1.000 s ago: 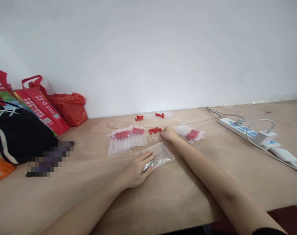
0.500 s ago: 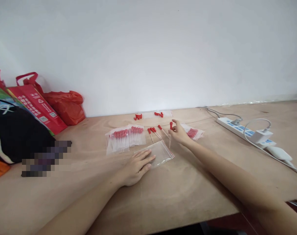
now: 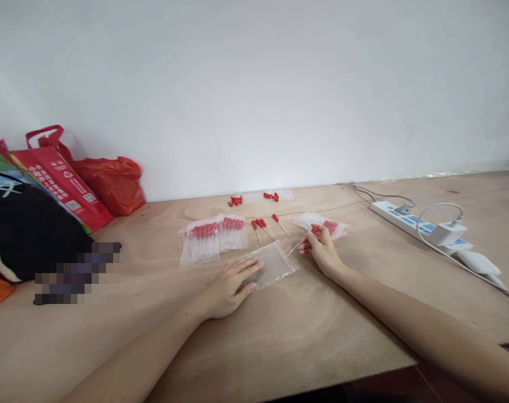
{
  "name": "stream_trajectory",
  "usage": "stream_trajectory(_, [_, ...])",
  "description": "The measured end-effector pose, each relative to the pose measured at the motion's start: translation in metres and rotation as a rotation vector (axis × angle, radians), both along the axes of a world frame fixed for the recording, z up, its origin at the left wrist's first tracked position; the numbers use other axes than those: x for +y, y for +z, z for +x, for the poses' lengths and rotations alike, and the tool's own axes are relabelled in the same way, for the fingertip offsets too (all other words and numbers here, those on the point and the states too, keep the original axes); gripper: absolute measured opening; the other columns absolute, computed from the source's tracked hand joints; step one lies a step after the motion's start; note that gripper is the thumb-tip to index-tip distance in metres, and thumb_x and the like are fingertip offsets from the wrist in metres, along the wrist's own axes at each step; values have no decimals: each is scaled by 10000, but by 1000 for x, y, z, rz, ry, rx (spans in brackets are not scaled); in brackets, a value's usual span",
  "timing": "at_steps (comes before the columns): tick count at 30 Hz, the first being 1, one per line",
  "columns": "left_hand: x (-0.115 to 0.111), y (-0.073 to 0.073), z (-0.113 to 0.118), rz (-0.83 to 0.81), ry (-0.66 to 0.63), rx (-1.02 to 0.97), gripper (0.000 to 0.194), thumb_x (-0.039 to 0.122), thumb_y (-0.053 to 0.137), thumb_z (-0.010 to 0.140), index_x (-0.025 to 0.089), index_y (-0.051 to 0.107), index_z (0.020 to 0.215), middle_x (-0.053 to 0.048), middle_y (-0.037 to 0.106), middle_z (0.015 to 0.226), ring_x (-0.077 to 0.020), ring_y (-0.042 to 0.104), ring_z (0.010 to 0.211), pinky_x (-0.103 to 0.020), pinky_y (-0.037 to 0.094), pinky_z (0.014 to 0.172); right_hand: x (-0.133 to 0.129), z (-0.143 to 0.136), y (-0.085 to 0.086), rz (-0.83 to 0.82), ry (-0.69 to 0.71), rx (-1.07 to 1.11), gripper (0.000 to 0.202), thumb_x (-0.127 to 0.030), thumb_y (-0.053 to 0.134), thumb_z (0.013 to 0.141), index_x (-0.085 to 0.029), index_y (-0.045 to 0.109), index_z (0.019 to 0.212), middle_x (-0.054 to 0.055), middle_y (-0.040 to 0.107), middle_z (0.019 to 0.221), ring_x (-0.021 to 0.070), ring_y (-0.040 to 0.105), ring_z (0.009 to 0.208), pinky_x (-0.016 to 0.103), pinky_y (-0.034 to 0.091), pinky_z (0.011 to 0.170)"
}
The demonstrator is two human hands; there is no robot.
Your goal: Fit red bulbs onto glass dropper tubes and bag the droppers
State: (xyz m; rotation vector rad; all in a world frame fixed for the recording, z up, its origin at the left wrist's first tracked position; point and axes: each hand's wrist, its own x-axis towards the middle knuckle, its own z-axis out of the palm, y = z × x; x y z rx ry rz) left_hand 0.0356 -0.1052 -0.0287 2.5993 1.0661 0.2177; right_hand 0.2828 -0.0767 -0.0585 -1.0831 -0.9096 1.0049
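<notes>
Flat on a clear zip-lock bag (image 3: 276, 267) rests my left hand (image 3: 234, 286), its fingers stretched out over the bag's left part. My right hand (image 3: 325, 254) pinches a dropper (image 3: 314, 230) by its red bulb. The dropper's thin clear tube slants down to the left, with its tip at the red-striped mouth of the bag; I cannot tell whether it is inside. Several loose droppers (image 3: 264, 224) lie just beyond the bag. Behind my right hand are more bags (image 3: 308, 219) with red-bulbed droppers in them.
Bags filled with droppers (image 3: 206, 246) lie left of centre. Loose red bulbs (image 3: 236, 200) and a clear bag (image 3: 285, 195) are near the wall. A power strip (image 3: 405, 220) with cables is at right; a red bag (image 3: 111, 184) and a black bag (image 3: 31, 229) stand at left.
My right hand has moved right and towards me, tilting the dropper from upright to slanted, its tip now at the bag's mouth. My left hand stays on the bag.
</notes>
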Motion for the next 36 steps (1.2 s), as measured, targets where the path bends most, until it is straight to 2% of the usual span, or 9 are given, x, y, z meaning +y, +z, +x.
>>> stream_trajectory(7, [-2,4,3,12,12,-41,479,313,371,855,239,275,1318,-33,324,1362,-212,286,1244,-417,236,1024,-14,-6,7,-54,240,83,299,-401,518,718,-246,320,879,-52,561,629,121,579,503,274,477,489])
stream_trajectory(11, [-2,2,3,5,4,-60,477,317,371,856,247,272,1317,-25,329,1360,-212,299,1237,-417,240,1022,-19,-3,9,-108,498,-68,345,-445,558,691,-224,363,869,-102,496,475,79,478,350,174,349,332])
stream_trajectory(14, [-1,1,2,3,5,-61,470,317,369,856,247,281,1313,-19,334,1357,-206,299,1238,-405,244,1024,-19,1,9,-128,649,-164,350,-442,597,666,-205,390,822,-116,469,431,57,428,306,142,282,295])
stream_trajectory(17, [-2,2,3,-3,7,-56,464,326,364,858,244,292,1308,-17,344,1352,-205,298,1238,-396,255,1020,-16,3,8,-139,653,-123,350,-411,637,642,-198,403,791,-79,544,540,67,510,382,160,363,343])
stream_trajectory(20, [-2,4,2,-14,15,-48,470,335,369,857,234,293,1309,-24,350,1348,-207,295,1239,-397,263,1015,-14,2,5,-131,583,20,342,-403,647,642,-200,404,775,-50,579,632,92,588,531,234,485,520])
stream_trajectory(25, [-2,3,2,-18,13,-45,474,343,377,853,237,296,1308,-28,349,1348,-212,291,1240,-404,267,1012,-14,-1,3,-93,550,84,308,-393,650,646,-200,433,746,-38,590,673,95,589,627,275,487,641])
stream_trajectory(30, [-1,2,1,-27,18,-45,479,328,381,850,219,296,1308,-37,354,1344,-209,297,1236,-398,267,1013,-14,0,4,-52,656,-195,261,-338,705,573,-162,578,718,-21,622,669,92,561,616,261,449,671])
stream_trajectory(33, [0,3,0,-37,3,-75,467,321,394,845,223,312,1295,-38,375,1331,-209,323,1221,-400,280,1005,-13,3,7,15,715,-360,283,-406,621,654,-164,650,797,12,649,767,119,566,699,282,430,724])
stream_trajectory(36, [2,4,-1,-49,-27,-121,431,317,418,838,227,364,1255,-41,415,1301,-205,359,1198,-392,298,994,-12,3,8,115,749,-530,329,-447,551,708,-153,679,781,34,639,799,121,544,707,247,418,668])
